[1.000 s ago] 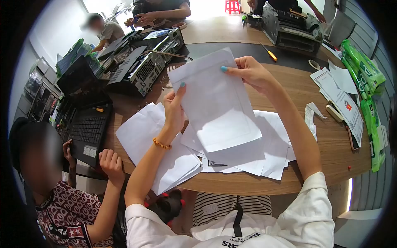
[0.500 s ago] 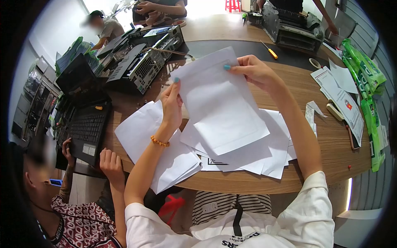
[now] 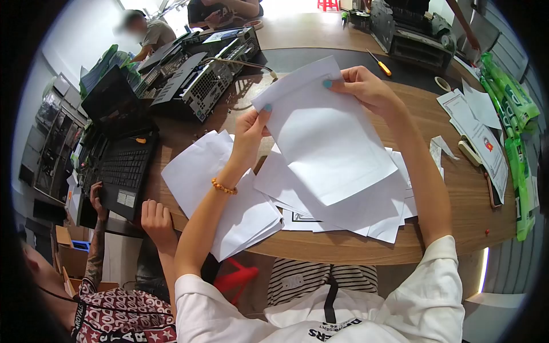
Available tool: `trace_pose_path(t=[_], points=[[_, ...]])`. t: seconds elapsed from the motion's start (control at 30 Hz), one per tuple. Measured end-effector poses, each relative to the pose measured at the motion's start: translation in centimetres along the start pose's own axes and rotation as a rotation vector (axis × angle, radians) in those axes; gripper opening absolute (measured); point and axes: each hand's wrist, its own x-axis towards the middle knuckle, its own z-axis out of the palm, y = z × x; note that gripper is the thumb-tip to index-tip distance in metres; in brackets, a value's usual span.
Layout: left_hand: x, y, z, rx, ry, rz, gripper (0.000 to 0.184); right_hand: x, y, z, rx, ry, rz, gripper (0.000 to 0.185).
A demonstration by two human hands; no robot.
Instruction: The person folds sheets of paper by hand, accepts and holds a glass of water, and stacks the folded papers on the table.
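Between my two hands I hold up a white sheet of paper [image 3: 334, 137], tilted over the table; whether it is one sheet or a few, I cannot tell. My left hand [image 3: 250, 132] pinches its left edge, thumb on top. At the upper right corner my right hand [image 3: 369, 90] grips it between thumb and fingers. Under the held paper lies a spread pile of white sheets [image 3: 377, 214], one showing a dark printed patch. Beneath my left forearm rests another stack of white paper [image 3: 197, 168].
A laptop [image 3: 123, 171] stands at left, with a co-worker's hand [image 3: 157, 220] beside it. Behind is an opened computer case [image 3: 209, 80]. A screwdriver [image 3: 380, 64], a tape roll [image 3: 442, 84], printed certificates [image 3: 477, 143] and green packaging [image 3: 512, 106] lie at right. A dismantled machine [image 3: 409, 34] stands at the back.
The held paper and both hands have shifted slightly right in view, and the sheet's lower right corner now sits further right. The co-worker at left has leaned lower. My grip is unchanged.
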Motion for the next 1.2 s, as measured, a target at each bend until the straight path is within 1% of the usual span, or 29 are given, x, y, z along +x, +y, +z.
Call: trace_pose_path(t=[0.13,0.2,0.23,0.3,0.43,0.5,0.53,0.6,0.63,0.7,0.77,0.83,0.87,0.93,0.97,1.03,1.07,1.13,1.17,1.2], points=[[0.3,0.4,0.1,-0.077,-0.038,0.042,0.028,-0.1,-0.1,-0.5,0.041,-0.032,-0.037,0.028],[0.1,1.0,0.3,-0.139,-0.092,-0.053,0.028,-0.1,-0.3,-0.4,0.047,0.052,-0.065,0.028],[0.1,0.8,0.2,-0.139,-0.091,-0.055,0.028,-0.1,-0.3,-0.4,0.048,0.052,-0.063,0.028],[0.3,0.4,0.2,-0.079,-0.084,-0.080,0.029,-0.2,-0.4,-0.4,0.068,0.119,-0.064,0.027],[0.0,0.6,0.4,-0.071,-0.035,-0.094,0.031,-0.1,-0.5,-0.2,0.084,0.093,-0.083,0.030],[0.0,0.7,0.4,-0.081,-0.116,-0.158,0.030,-0.1,-0.6,0.1,0.119,0.203,-0.093,0.031],[0.0,0.6,0.4,-0.082,-0.116,-0.160,0.030,0.1,-0.2,-0.2,0.120,0.203,-0.092,0.031],[0.0,0.5,0.6,-0.054,-0.118,-0.144,0.029,0.5,0.2,-0.8,0.134,0.108,-0.119,0.037],[0.0,0.6,0.7,-0.054,-0.120,-0.145,0.029,0.4,0.0,-0.8,0.134,0.110,-0.118,0.037],[-0.1,1.1,0.8,-0.056,-0.109,-0.174,0.021,0.2,-1.3,-0.5,-0.551,0.427,-0.296,0.048],[-0.4,1.3,1.3,-0.018,-0.118,-0.157,0.021,-0.6,-4.9,1.2,-1.078,0.669,-0.855,0.055],[-0.5,1.6,1.9,0.024,-0.129,-0.134,0.021,-1.2,-7.8,4.7,-1.302,0.513,-0.916,0.057],[-0.7,1.7,2.1,0.028,-0.138,-0.109,0.022,-0.5,-8.8,5.5,-1.347,0.273,-1.029,0.053],[-0.9,1.6,2.0,0.040,-0.158,-0.086,0.025,0.7,-11.3,7.1,-1.306,-0.248,-0.368,0.045],[-0.9,1.5,2.0,0.041,-0.171,-0.085,0.025,1.5,-11.9,7.6,-1.307,-0.235,-0.361,0.045],[-0.8,2.0,2.1,-0.051,-0.137,-0.128,0.026,3.0,-13.2,7.6,-1.467,-0.316,-0.210,0.043],[-0.7,1.9,2.1,-0.059,-0.140,-0.115,0.026,3.4,-13.7,7.1,-1.483,-0.313,-0.210,0.043],[-0.8,1.7,2.1,-0.043,-0.159,-0.173,0.025,4.6,-13.7,5.6,-1.434,-0.196,-0.377,0.034],[-0.9,1.7,2.3,-0.050,-0.156,-0.167,0.025,5.6,-13.7,4.8,-1.443,-0.201,-0.378,0.034],[-1.0,1.9,2.6,-0.032,-0.182,-0.160,0.025,7.1,-13.2,3.8,-1.427,-0.248,-0.461,0.030]])
